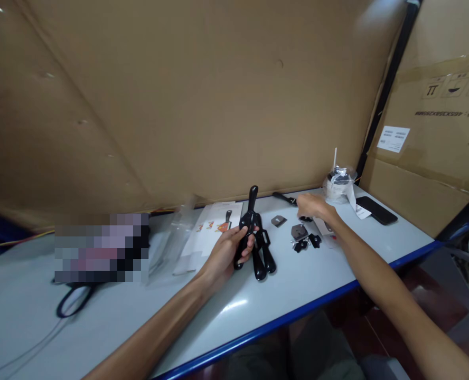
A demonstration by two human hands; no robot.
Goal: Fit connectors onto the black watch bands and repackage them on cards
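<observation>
My left hand [228,250] is closed round a black folded tripod-like stand [255,237], holding it near the middle of the white table [100,327]. Its legs point toward me and rest on the tabletop. My right hand [311,206] reaches to the far right side and its fingers are curled over a small black part [306,218] lying on the table; whether it grips the part I cannot tell. Just in front of that hand lie several small black and grey fittings [303,237].
A printed instruction sheet [213,229] and clear plastic bags [175,237] lie left of the stand. A black phone [376,210] and a plastic-wrapped roll [338,184] sit at the back right. Cardboard sheets [198,95] wall the back; a cardboard box [436,137] stands right. The table has a blue edge [306,311].
</observation>
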